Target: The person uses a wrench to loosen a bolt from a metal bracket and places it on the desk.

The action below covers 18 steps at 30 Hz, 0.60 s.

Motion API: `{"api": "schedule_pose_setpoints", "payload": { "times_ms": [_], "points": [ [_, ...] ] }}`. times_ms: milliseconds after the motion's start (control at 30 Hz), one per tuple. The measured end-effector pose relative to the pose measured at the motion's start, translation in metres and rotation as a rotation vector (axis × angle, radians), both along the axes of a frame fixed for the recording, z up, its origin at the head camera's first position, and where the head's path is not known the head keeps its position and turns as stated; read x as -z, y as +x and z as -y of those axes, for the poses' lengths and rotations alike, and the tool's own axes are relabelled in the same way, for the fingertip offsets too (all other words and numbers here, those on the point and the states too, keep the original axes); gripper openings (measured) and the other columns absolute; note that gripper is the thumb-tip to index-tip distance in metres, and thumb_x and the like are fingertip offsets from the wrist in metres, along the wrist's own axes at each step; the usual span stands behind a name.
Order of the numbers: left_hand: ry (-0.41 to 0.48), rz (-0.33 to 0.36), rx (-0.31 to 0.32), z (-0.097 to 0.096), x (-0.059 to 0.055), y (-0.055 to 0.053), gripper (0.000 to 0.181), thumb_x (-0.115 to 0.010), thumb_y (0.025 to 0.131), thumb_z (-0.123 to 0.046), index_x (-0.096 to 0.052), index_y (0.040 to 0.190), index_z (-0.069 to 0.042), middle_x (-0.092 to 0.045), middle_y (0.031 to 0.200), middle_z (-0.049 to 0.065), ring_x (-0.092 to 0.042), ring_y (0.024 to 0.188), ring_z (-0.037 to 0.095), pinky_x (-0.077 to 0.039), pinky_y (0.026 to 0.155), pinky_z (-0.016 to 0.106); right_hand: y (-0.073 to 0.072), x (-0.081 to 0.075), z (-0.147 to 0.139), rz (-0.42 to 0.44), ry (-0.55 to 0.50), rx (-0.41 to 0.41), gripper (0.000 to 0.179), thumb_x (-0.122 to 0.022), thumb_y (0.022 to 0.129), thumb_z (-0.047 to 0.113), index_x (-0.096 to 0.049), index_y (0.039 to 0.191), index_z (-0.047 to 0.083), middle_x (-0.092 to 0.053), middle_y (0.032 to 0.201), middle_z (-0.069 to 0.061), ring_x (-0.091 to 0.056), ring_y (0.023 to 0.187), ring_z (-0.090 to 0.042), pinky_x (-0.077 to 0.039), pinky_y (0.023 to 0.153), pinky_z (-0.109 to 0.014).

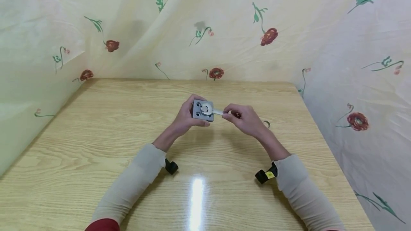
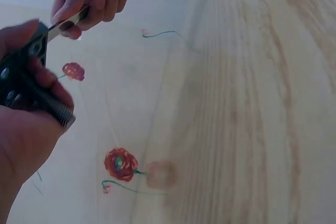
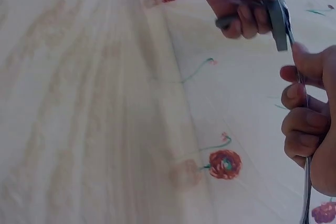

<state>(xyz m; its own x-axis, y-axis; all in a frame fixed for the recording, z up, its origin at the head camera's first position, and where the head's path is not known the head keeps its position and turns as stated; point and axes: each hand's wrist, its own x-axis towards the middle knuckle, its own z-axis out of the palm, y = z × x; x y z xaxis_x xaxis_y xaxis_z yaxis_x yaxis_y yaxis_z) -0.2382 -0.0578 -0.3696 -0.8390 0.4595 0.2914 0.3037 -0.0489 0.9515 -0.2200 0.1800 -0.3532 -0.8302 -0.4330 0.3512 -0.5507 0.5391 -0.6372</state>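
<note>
Near the middle of the head view, my left hand [image 1: 185, 118] grips a grey metal block [image 1: 205, 118] above the bench [image 1: 128, 117], thumb and fingers along opposite edges. Just right, my right hand [image 1: 243, 117] holds a wrench [image 1: 217, 112] in curled fingers, wrench head over the block's face.

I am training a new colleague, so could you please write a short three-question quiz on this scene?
1. Which hand holds the metal block? A) right only; B) left only; C) both.
2. True or false: the wrench is in the right hand, with one end at the block.
3. Fill in the gap: the cloth beyond the table is printed with ____.

Key: 1. B, the left hand. 2. True. 3. Flowers.
</note>
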Motion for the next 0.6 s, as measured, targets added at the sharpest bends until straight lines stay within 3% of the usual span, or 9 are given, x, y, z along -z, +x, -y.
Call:
{"api": "schedule_pose_setpoints", "payload": {
  "times_ms": [167, 300, 433, 533, 600],
  "points": [
    [0.005, 0.086, 0.240, 0.004, -0.004, 0.001, 0.059, -0.069, 0.067, 0.011, -0.045, 0.119, -0.003, -0.055, 0.107, 0.002, -0.059, 0.094, 0.015, -0.052, 0.078, 0.027, 0.000, -0.007, -0.009, 0.028, 0.010, -0.059, 0.007, -0.068, 0.089, 0.016, -0.071, 0.090, 0.010, -0.054, 0.062, -0.001, -0.037, 0.050, -0.004, -0.031, 0.048, -0.021],
    [0.000, 0.167, 0.498, 0.005, -0.002, 0.001, 0.054, -0.067, 0.066, 0.010, -0.048, 0.113, -0.009, -0.057, 0.104, 0.001, -0.059, 0.091, 0.016, -0.052, 0.076, 0.029, 0.002, -0.013, -0.015, 0.056, 0.028, -0.130, 0.004, -0.073, 0.085, 0.013, -0.072, 0.085, 0.010, -0.060, 0.064, -0.002, -0.039, 0.050, -0.003, -0.034, 0.048, -0.020],
    [-0.074, 0.254, 0.739, 0.003, 0.001, 0.004, 0.053, -0.073, 0.067, 0.004, -0.048, 0.111, -0.013, -0.062, 0.103, -0.002, -0.062, 0.088, 0.013, -0.053, 0.076, 0.027, 0.004, -0.018, -0.018, 0.111, 0.055, -0.236, 0.005, -0.077, 0.081, 0.014, -0.073, 0.080, 0.011, -0.065, 0.065, -0.001, -0.043, 0.051, -0.002, -0.038, 0.048, -0.020],
    [-0.148, 0.279, 0.900, -0.003, 0.005, 0.010, 0.063, -0.085, 0.066, -0.012, -0.046, 0.114, -0.002, -0.067, 0.103, -0.008, -0.064, 0.087, 0.008, -0.052, 0.079, 0.024, 0.007, -0.019, -0.017, 0.150, 0.060, -0.341, 0.006, -0.079, 0.078, 0.013, -0.074, 0.078, 0.010, -0.068, 0.066, -0.002, -0.048, 0.053, -0.001, -0.042, 0.050, -0.020],
    [-0.168, 0.289, 1.028, -0.009, 0.007, 0.016, 0.083, -0.090, 0.063, -0.026, -0.040, 0.118, 0.012, -0.067, 0.105, -0.011, -0.063, 0.091, 0.005, -0.050, 0.084, 0.021, 0.011, -0.019, -0.014, 0.151, 0.058, -0.421, 0.007, -0.081, 0.076, 0.012, -0.075, 0.077, 0.009, -0.070, 0.067, -0.003, -0.052, 0.055, 0.001, -0.046, 0.051, -0.021]
  ]
}}
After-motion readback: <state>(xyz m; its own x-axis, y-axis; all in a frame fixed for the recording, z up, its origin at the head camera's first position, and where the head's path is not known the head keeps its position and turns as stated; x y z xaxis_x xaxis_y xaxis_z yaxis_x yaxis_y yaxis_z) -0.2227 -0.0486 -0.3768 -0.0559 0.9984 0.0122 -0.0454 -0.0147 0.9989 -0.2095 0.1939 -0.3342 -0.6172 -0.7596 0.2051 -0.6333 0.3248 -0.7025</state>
